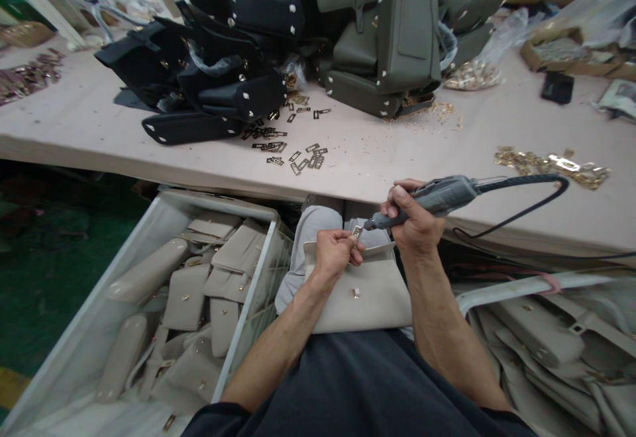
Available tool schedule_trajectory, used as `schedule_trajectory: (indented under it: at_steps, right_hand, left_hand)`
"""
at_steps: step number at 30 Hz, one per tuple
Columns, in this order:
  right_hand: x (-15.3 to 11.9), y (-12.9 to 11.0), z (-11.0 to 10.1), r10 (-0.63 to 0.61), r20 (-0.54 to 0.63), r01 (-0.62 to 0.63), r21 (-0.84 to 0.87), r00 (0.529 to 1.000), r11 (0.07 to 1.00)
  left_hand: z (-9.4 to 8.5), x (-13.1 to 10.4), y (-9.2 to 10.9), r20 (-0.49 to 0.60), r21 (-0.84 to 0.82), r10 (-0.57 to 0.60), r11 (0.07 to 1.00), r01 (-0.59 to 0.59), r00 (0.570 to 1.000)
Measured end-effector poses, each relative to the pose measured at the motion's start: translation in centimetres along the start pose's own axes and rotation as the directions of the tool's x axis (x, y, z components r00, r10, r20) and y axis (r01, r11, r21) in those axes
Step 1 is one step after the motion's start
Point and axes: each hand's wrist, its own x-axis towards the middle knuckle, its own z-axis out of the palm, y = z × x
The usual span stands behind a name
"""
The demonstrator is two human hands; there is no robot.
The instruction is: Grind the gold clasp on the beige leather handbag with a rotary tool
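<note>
The desk (99,132) edge hangs right above the lap, so there is little room over the beige bag (368,298). Both hands (338,251) sit in that small gap, close together. The black cord (527,208) loops out to the right and blocks that side. A white bin (248,291) full of bags stands close on the left. More bags (546,338) crowd the right. On the desk, the near strip is bare between the small metal pieces (293,152) and the gold pieces (551,162).

Beige bag (362,294) flat on lap, flap up; grey rotary tool (432,198) at clasp (356,231)
</note>
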Motion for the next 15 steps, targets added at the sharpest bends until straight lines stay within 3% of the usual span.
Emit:
schedule_trajectory:
  at_steps: [7,15]
  right_hand:
    - [-0.2,0.0,0.6,-0.018,0.027,0.018,-0.007,0.999,1.000]
    - [-0.3,0.7,1.3,-0.054,0.152,0.083,-0.190,0.987,0.978]
  left_hand:
    - [-0.1,-0.1,-0.2,0.012,0.004,0.010,1.000,-0.010,1.000]
    - [-0.1,-0.1,-0.9,0.032,-0.043,0.093,0.995,-0.091,0.995]
